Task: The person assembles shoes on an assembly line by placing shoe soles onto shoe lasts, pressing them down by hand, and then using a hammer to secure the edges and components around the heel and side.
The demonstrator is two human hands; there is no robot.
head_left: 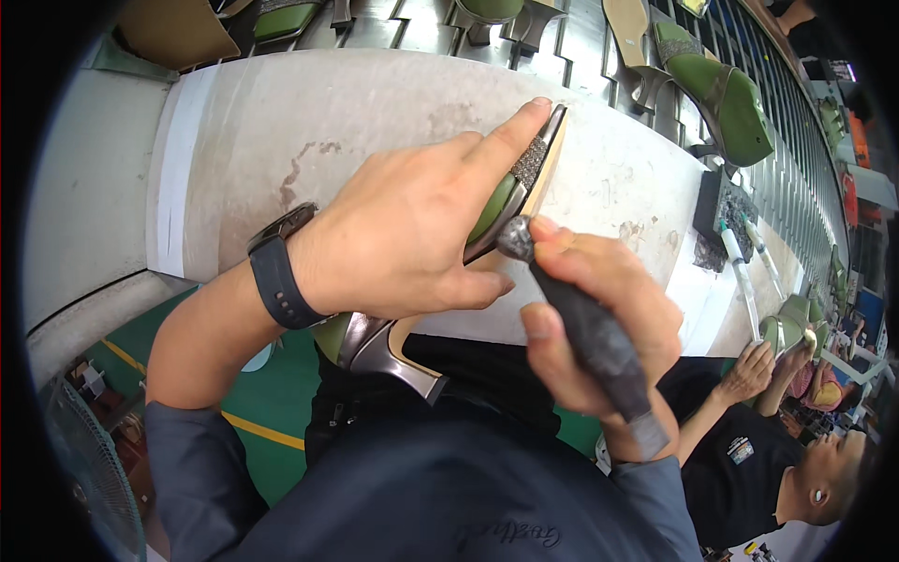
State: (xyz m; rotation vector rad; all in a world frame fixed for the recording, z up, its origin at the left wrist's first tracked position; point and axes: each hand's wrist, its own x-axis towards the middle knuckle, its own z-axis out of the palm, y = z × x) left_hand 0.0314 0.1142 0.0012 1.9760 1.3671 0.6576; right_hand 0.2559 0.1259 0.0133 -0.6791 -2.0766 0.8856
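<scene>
A green high-heeled shoe [493,214] with a glittery grey band lies tilted over the near edge of the pale work table. Its tan sole edge faces right, and its shiny grey heel [401,363] points toward me below my wrist. My left hand [403,220] grips the shoe from above, index finger stretched along the toe end, covering much of its middle. In my right hand [609,300] is a dark, wrapped-handled tool [595,332] with a rounded, worn grey end. That end sits right beside the sole edge; whether it touches cannot be told.
Beyond the pale table [375,103] runs a metal slatted conveyor [403,36] carrying more green heeled shoes [735,112]. A dark block [721,201] and syringe-like tubes [740,272] are at right. A co-worker [749,468] handles shoes there. A fan [94,468] stands lower left.
</scene>
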